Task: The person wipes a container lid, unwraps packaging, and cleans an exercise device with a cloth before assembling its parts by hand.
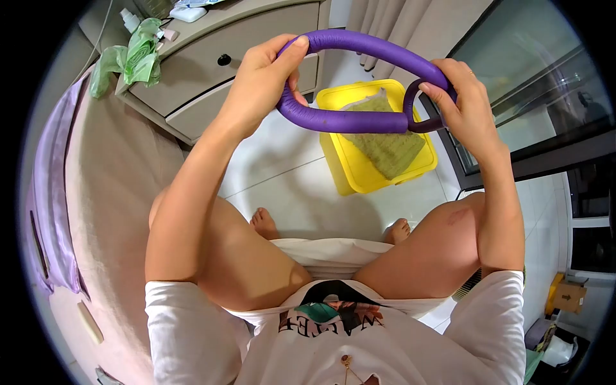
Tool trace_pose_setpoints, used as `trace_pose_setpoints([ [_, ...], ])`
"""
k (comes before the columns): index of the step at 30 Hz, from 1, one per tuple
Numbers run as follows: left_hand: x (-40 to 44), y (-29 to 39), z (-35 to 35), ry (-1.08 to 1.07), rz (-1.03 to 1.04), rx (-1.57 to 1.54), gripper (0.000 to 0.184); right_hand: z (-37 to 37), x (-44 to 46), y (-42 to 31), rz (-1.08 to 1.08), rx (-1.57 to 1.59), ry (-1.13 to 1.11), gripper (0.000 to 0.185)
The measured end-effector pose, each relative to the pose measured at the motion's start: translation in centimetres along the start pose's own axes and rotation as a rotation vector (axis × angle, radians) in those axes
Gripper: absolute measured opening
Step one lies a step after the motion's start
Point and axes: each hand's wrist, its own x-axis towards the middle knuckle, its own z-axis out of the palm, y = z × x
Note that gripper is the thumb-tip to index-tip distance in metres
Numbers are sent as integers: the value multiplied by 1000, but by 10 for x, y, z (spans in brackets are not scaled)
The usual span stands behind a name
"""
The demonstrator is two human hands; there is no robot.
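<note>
A purple foam-covered tube is bent into a long loop in front of me, above a yellow bin. My left hand grips the loop's left bend, thumb on top and fingers wrapped under it. At the right end, my right hand is closed round the tube, its thumb beside a smaller dark purple ring. That ring meets the end of the lower foam length. Both hands are raised at about the same height.
Below the loop, a yellow lidded bin bears a greenish cloth. A drawer cabinet with a green plastic bag stands at the upper left, a bed at the left, a glass door at the right.
</note>
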Motion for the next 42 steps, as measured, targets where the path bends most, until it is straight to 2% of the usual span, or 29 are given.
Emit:
trace_pose_setpoints([
  [4, 1, 1, 1, 15, -26, -8, 34, 3, 0, 2, 50, -7, 18, 24],
  [6, 1, -4, 4, 77, -11, 11, 33, 5, 0, 2, 81, 191, 179, 26],
  [7, 1, -6, 6, 140, 6, 28, 33, 6, 0, 2, 83, 190, 178, 26],
  [9, 1, -5, 13, 184, 21, 24, 32, 6, 2, -4, -49, 8, 418, 29],
  [11, 2, -2, 19, 232, 35, 18, 31, 3, -1, -22, -39, 1, 410, 33],
  [13, 3, -1, 23, 244, 70, 57, 30, 4, -4, -31, -230, -11, 389, 33],
  [14, 3, 1, 26, 241, 64, 59, 30, 11, -2, -32, -344, 70, 376, 43],
  [17, 9, 2, 30, 238, 85, 44, 30, 20, -10, -63, -369, 41, 152, 43],
  [19, 16, 1, 28, 182, 68, -72, 21, 27, -10, -66, -382, 35, 124, 41],
  [23, 21, 5, 29, 214, 52, -44, 23, 43, -9, -56, -466, -26, 94, 36],
  [32, 26, 1, 24, 206, 22, -119, 24, 50, -5, -52, -498, 45, 171, 27],
  [42, 24, -2, 20, 200, 5, -130, 22, 52, -5, -52, -463, 91, 164, 28],
])
